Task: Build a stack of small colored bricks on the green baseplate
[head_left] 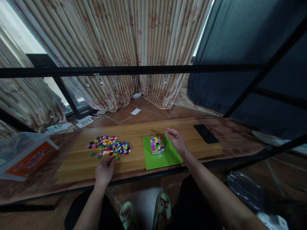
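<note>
A loose pile of small colourful building bricks (115,147) lies on the left half of the wooden board. My left hand (105,169) is at its near edge, thumb and fingertips pinched together; whatever is between them is too small to make out. Right of the pile lies a bright green baseplate (150,162), bearing a low block built of multicoloured bricks (157,145). Over the baseplate's far right part, just right of the block and apart from it, is my right hand (176,139). Its fingers are curled closed, and I cannot see what they hold, if anything.
The wooden board (134,127) rests on a brown cloth-covered surface. A black phone (205,133) lies at its right end. A clear plastic tub with an orange label (28,156) stands at far left. A black metal bar (120,70) crosses behind, before striped curtains (115,38).
</note>
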The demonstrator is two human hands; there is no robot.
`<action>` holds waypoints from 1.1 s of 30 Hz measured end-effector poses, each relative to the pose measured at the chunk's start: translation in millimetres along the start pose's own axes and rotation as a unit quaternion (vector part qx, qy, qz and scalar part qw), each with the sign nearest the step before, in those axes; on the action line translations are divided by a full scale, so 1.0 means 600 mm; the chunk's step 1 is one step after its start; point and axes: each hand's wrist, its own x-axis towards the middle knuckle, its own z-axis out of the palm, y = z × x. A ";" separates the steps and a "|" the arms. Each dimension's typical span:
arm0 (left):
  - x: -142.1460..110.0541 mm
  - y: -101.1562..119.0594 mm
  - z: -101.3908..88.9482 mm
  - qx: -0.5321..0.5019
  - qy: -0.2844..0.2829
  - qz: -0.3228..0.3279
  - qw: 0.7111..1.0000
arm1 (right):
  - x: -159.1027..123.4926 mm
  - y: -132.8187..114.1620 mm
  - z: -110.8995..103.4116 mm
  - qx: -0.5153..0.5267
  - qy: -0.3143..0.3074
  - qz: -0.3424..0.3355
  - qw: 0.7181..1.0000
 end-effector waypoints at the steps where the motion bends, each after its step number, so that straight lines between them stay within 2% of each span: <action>1: 0.000 -0.002 0.001 -0.001 0.001 0.004 1.000 | -0.005 -0.006 -0.002 -0.006 0.021 -0.007 1.000; 4: -0.002 -0.008 0.006 0.003 0.004 0.011 1.000 | -0.035 -0.035 0.006 -0.016 0.053 -0.026 0.998; 6: -0.005 -0.011 0.009 -0.010 0.009 0.023 1.000 | -0.068 -0.058 0.025 -0.021 0.034 -0.033 0.999; 8: -0.009 -0.011 0.012 -0.028 0.022 0.040 0.999 | -0.108 -0.077 0.055 -0.045 -0.025 -0.041 0.998; 10: -0.013 -0.010 0.012 -0.019 0.026 0.050 0.998 | -0.146 -0.086 0.092 -0.083 -0.113 -0.060 0.988; 12: -0.016 -0.008 0.011 -0.017 0.028 0.055 0.998 | -0.176 -0.083 0.132 -0.136 -0.208 -0.073 0.966; 14: -0.018 -0.007 0.010 -0.017 0.028 0.063 0.997 | -0.192 -0.070 0.170 -0.187 -0.246 -0.075 0.948; 19: -0.022 -0.011 0.009 -0.044 0.011 0.074 0.996 | -0.187 -0.040 0.243 -0.277 -0.253 -0.079 0.924; 24: -0.025 -0.016 0.010 -0.066 -0.006 0.080 0.995 | -0.169 -0.045 0.289 -0.294 -0.285 -0.108 0.906; 28: -0.026 -0.020 0.014 -0.082 -0.021 0.086 0.993 | -0.156 -0.045 0.312 -0.354 -0.301 -0.121 0.877; 33: -0.026 -0.019 0.017 -0.080 -0.013 0.079 0.994 | -0.146 -0.036 0.318 -0.392 -0.311 -0.128 0.856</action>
